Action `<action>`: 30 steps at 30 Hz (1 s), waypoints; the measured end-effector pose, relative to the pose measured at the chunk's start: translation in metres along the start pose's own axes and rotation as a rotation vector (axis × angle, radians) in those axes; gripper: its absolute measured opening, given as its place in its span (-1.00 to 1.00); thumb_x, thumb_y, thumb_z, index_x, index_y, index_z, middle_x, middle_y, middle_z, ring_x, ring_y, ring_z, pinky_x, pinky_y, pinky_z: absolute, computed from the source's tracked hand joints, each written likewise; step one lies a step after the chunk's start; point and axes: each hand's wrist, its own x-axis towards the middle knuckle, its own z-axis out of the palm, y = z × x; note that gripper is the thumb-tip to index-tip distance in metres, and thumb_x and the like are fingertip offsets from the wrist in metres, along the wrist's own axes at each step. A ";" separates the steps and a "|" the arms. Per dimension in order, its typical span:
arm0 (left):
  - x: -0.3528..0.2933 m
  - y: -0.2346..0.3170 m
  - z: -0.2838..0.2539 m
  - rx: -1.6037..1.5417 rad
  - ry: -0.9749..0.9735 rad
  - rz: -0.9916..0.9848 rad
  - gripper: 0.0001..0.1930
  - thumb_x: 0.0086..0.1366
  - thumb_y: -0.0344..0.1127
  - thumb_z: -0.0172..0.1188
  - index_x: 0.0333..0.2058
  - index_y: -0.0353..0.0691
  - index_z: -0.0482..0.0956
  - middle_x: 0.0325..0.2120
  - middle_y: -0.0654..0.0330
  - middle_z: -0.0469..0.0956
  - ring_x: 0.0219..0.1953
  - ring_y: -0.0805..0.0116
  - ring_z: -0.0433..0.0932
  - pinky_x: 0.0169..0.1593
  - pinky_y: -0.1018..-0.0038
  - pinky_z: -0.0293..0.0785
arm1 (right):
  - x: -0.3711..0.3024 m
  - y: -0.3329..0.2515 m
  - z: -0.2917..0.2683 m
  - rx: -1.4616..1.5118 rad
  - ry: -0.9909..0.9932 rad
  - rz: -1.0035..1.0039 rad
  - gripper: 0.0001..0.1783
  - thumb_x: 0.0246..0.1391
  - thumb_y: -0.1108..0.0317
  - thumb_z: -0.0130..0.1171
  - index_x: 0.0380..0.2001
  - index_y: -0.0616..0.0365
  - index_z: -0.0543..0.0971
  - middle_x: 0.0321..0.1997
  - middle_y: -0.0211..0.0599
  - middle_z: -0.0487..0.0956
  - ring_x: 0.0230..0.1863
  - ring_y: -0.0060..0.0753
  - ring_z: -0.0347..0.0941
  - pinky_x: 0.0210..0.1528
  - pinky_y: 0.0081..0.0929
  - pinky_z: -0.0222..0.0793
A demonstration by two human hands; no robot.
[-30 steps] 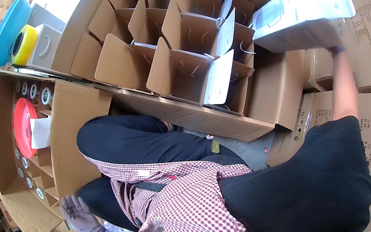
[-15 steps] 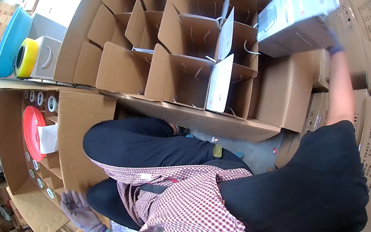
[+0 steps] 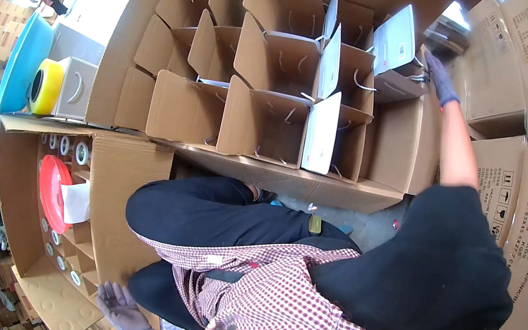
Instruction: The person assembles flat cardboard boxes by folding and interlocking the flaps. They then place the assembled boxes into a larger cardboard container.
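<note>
A large brown carton (image 3: 256,160) stands before me, holding several open-topped brown boxes (image 3: 264,120) with white rope handles. White lids (image 3: 322,132) stand up from some of them. At the carton's right end a white-topped box (image 3: 394,43) sits partly down inside. My right hand (image 3: 440,78), in a grey glove, is beside this box at the carton's right wall, its fingers stretched out and fairly flat. Whether the fingertips touch the box or only the wall, I cannot tell. My left hand (image 3: 126,315), also gloved, is open and empty at the lower left, near my knee.
On the left, a divided carton (image 3: 121,169) holds a red round lid (image 3: 53,193), a white paper (image 3: 76,202) and several ring-topped items. Behind it are a blue basin (image 3: 23,61), a yellow tape roll (image 3: 46,87) and a grey box (image 3: 74,89). Closed cartons (image 3: 501,61) stack on the right.
The white-topped box has gone from tilted above the carton's right end down into it. My right hand has shifted left and lies flatter beside it. My left hand stays open.
</note>
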 end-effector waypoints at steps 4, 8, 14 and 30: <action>-0.012 0.013 -0.041 0.002 0.159 -0.017 -0.52 0.49 0.04 0.00 0.19 -0.15 0.46 0.07 0.26 0.52 0.11 0.36 0.52 0.18 0.37 0.51 | -0.091 -0.099 0.035 -0.357 -0.296 -0.337 -0.19 0.06 0.00 0.29 0.30 0.22 0.39 0.30 -0.08 0.46 0.30 -0.17 0.40 0.36 -0.31 0.24; 0.005 0.017 -0.054 -0.036 0.044 -0.017 -0.53 0.50 0.02 0.00 0.19 -0.17 0.45 0.07 0.24 0.52 0.10 0.34 0.54 0.16 0.37 0.55 | -0.095 -0.065 0.089 -1.185 -0.074 -0.284 -0.44 0.07 0.17 0.17 0.17 0.03 0.53 0.07 -0.09 0.62 0.15 -0.08 0.52 0.19 -0.18 0.42; -0.005 0.002 -0.034 -0.097 -0.018 0.018 -0.53 0.50 -0.01 0.00 0.21 -0.18 0.44 0.11 0.19 0.51 0.12 0.28 0.53 0.16 0.32 0.56 | -0.104 -0.070 0.126 -1.246 0.181 -0.435 -0.75 0.04 0.30 0.13 -0.17 -0.13 0.62 -0.17 -0.34 0.66 -0.11 -0.19 0.61 -0.05 -0.21 0.50; -0.181 0.116 -0.361 -0.494 0.306 0.791 -0.68 0.48 -0.15 -0.05 0.00 -0.18 0.56 -0.24 0.18 0.66 -0.09 0.24 0.61 0.11 0.20 0.51 | -0.492 -0.352 0.474 -0.272 -1.421 -1.493 -0.64 0.17 0.11 0.08 -0.07 0.04 0.60 -0.03 -0.05 0.62 0.08 0.06 0.52 0.06 -0.09 0.43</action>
